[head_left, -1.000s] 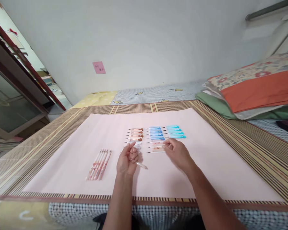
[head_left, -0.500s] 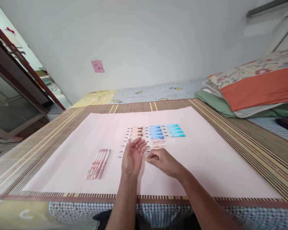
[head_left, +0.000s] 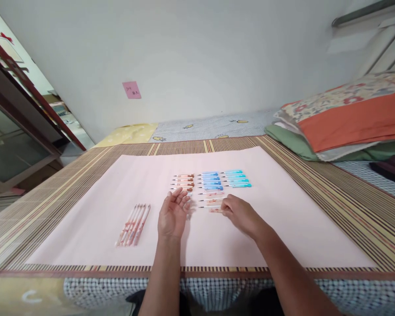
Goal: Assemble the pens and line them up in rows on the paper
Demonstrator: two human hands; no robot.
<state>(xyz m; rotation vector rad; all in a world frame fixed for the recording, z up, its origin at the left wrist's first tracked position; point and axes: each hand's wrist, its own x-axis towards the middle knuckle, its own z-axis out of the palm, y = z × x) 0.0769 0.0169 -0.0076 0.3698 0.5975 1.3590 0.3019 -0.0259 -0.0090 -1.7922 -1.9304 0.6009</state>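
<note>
Your left hand [head_left: 173, 215] is turned palm up, fingers [head_left: 181, 198] loosely curled; your right hand [head_left: 226, 209] faces down, fingers bent into a pinch. Your bare forearms [head_left: 166, 272] reach forward, apart.

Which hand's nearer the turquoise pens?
Right. The right hand is just on the person's side of the turquoise pens; the left hand, palm up, is farther off, to their left and closer to the person.

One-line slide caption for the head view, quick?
Left hand open, palm up; right hand at the nearest pen of the middle column, over pale pink paper.
</note>
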